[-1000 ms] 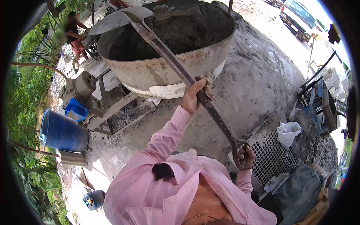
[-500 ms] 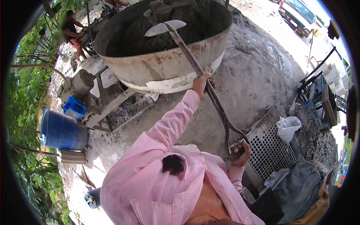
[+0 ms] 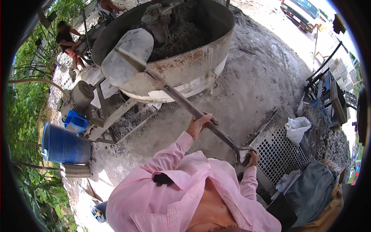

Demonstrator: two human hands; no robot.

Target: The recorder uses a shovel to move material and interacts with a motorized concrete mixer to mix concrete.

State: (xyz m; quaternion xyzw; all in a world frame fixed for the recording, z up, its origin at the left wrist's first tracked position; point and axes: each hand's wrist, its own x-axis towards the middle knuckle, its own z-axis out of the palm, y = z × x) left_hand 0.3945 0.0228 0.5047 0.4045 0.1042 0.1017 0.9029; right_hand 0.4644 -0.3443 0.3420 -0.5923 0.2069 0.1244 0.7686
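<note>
A long-handled shovel (image 3: 177, 96) slants across in front of me. My left hand (image 3: 199, 124) is wrapped round the middle of its shaft. At the near end my right hand (image 3: 251, 157) grips the split, loop-shaped handle. The pale metal blade (image 3: 123, 62) shows a broad face and overlaps the near left wall of a big round mixer drum (image 3: 193, 60); whether the two touch I cannot tell. Grey, crumbly mix (image 3: 176, 44) lies inside the drum, around a central metal post (image 3: 156, 19).
Left of the drum are a motor (image 3: 82, 94), a blue jug (image 3: 76, 121) and a blue barrel (image 3: 65, 143). To my right lie a perforated grate (image 3: 282, 150), a white sack (image 3: 297, 129) and dark sheeting (image 3: 313, 189). Two people (image 3: 69, 42) (image 3: 108, 7) are beyond the drum at upper left.
The shovel blade has swung left and toward me, from over the drum to its near left wall, and turned its broad face into view. My left hand has come nearer my body.
</note>
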